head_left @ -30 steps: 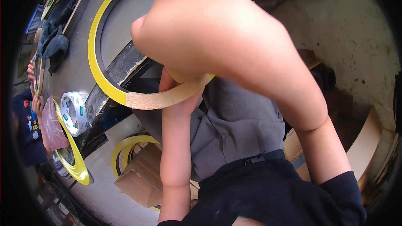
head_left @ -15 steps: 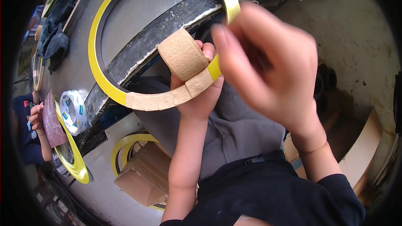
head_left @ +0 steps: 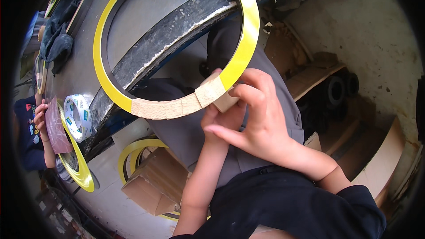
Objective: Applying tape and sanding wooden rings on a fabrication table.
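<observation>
A: What sits in the middle of the view?

B: A large flat yellow ring [head_left: 241,40], thin and glossy, its lower arc at about six o'clock bare of colour and showing a pale, fibrous, cardboard-like surface. A strip of brown paper tape [head_left: 212,93] is wrapped over the ring at about five o'clock, where yellow meets bare.

A: And the hands?

B: The right hand [head_left: 261,124] comes in from four o'clock; its thumb and forefinger are pinched together on the tape, pressing it against the ring, the other fingers spread loosely. The left hand [head_left: 221,119] rises from six o'clock and lies mostly behind the right one. Its fingers seem curled up under the ring at the taped spot, but how tightly I cannot tell.

A: What is the ring resting on?

B: Its upper half lies over a grey metal worktable [head_left: 146,13], smooth and dull, whose edge [head_left: 177,31] is black, chipped and rough, with pale scuffs. The lower half hangs out over the person's grey trousers.

A: Anything else around?

B: At nine o'clock a white roll of tape [head_left: 77,117] lies flat on the table. Beside it another person's hand [head_left: 39,115] holds a reddish-brown sheet [head_left: 55,126] against a second yellow ring [head_left: 79,168]. At seven o'clock a brown cardboard box [head_left: 152,183] stands on the floor, more yellow rings around it. A dark crumpled cloth [head_left: 57,40] lies at ten o'clock.
</observation>
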The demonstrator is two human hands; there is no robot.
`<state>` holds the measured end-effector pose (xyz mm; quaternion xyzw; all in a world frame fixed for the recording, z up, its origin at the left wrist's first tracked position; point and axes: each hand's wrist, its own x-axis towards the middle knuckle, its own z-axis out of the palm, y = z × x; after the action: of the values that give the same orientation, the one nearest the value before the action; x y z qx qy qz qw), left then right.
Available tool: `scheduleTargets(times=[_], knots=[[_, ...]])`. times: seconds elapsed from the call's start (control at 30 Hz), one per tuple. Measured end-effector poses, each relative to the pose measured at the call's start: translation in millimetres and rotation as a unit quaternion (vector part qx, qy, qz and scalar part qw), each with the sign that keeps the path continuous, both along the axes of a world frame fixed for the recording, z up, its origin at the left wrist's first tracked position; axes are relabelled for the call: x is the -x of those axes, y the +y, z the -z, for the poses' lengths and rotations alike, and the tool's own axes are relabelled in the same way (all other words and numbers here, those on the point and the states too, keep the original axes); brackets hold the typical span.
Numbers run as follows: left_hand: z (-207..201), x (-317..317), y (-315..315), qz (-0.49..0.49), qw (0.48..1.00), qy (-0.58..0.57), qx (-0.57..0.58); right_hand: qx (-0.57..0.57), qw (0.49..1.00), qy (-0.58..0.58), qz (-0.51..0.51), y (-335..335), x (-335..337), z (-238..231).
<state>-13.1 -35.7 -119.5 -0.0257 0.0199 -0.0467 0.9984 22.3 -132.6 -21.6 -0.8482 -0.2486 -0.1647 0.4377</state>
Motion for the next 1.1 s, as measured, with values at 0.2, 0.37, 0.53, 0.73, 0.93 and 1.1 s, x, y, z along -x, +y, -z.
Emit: scheduleTargets(times=[0.2,0.37,0.53,0.73,0.93,1.1], knots=[[-8,17,12,0.022,0.989,-0.007,-0.145,0.001,0.998,0.049,0.024,6,5,5],[-36,40,11,-0.148,0.803,0.157,-0.555,0.027,0.998,0.065,-0.007,-6,6,6],[-113,30,62,-0.398,0.065,-0.096,-0.91,0.03,0.998,0.062,-0.008,-9,8,4],[-107,-20,65,-0.33,0.081,-0.182,-0.923,0.036,0.999,0.039,-0.014,-16,5,6],[-118,-17,57,-0.28,0.114,-0.145,-0.942,0.044,0.998,0.036,-0.023,-21,0,11],[-135,-22,45,-0.249,0.138,-0.118,-0.951,0.025,0.998,0.049,-0.018,-22,0,8]])
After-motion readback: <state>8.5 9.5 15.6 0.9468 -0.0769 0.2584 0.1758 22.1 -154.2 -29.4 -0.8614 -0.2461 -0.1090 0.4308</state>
